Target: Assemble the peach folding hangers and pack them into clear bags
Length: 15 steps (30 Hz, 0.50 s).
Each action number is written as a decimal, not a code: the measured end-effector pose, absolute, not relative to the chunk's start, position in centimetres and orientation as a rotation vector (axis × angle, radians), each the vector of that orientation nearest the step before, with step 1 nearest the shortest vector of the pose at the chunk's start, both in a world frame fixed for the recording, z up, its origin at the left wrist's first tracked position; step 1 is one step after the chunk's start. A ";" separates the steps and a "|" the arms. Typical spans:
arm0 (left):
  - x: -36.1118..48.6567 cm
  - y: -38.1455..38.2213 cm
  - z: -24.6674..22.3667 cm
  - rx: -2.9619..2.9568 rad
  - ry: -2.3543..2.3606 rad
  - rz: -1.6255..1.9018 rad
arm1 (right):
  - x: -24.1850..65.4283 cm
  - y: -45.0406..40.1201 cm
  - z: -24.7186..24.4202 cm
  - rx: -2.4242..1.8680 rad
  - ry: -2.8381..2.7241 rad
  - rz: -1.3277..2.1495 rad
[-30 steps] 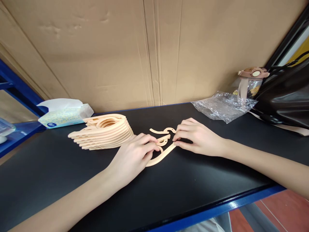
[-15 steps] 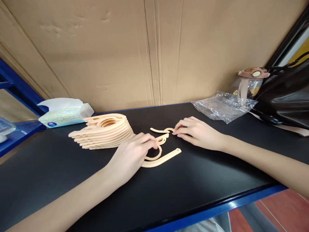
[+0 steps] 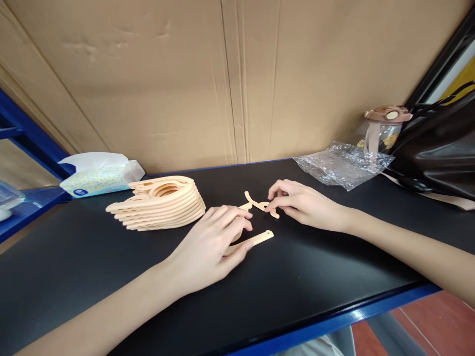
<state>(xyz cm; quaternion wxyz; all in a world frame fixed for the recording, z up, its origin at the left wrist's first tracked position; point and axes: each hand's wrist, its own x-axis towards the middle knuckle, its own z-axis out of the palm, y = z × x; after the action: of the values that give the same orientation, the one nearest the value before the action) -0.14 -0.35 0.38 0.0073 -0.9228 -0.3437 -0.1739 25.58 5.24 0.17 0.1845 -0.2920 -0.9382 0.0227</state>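
Observation:
A cream plastic folding clothes hanger lies on the black tabletop, much of it covered by my left hand. That hand has its fingers over the hanger's middle and its thumb along the straight arm, gripping it. Just beyond lies a small, curved, hook-like cream piece. My right hand has its fingers bent, with the fingertips closed on the right end of this piece. Whether the two parts are joined is hidden. Left of my left hand, a stack of similar folded hangers stands on the table.
A tissue pack lies at the back left. Toward the back right are a crumpled clear plastic bag, a strapped drink bottle and a black bag. A cardboard wall rises behind the black table.
My left hand has shifted right, its thumb now out on the hanger's arm. The small curved piece has turned under my right hand, its left end swinging away from me.

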 end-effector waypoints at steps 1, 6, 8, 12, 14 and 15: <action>-0.1 -0.5 0.4 -2.943 -1.082 -0.518 | 25.8 5.5 0.1 -0.782 -2.670 0.060; -0.1 -0.6 0.0 -3.123 -1.135 -0.389 | 25.9 5.8 0.3 -0.781 -2.727 0.053; -0.1 -0.5 0.0 -3.138 -1.154 -0.399 | 25.7 5.7 0.3 -0.790 -2.725 0.031; 0.0 -0.3 0.2 -3.147 -1.188 -0.435 | 25.3 5.3 0.5 -0.790 -2.721 -0.035; 0.0 -0.1 0.2 -3.143 -1.194 -0.461 | 25.2 5.3 0.4 -0.779 -2.716 -0.067; 0.0 0.0 0.1 -3.140 -1.193 -0.476 | 25.2 5.3 0.3 -0.772 -2.714 -0.084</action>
<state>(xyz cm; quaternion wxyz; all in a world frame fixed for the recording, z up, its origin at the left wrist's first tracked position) 0.01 -0.04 0.14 -0.1249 -0.9183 -0.3489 -0.1392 25.20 5.28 0.33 0.1586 -0.2700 -0.9492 -0.0294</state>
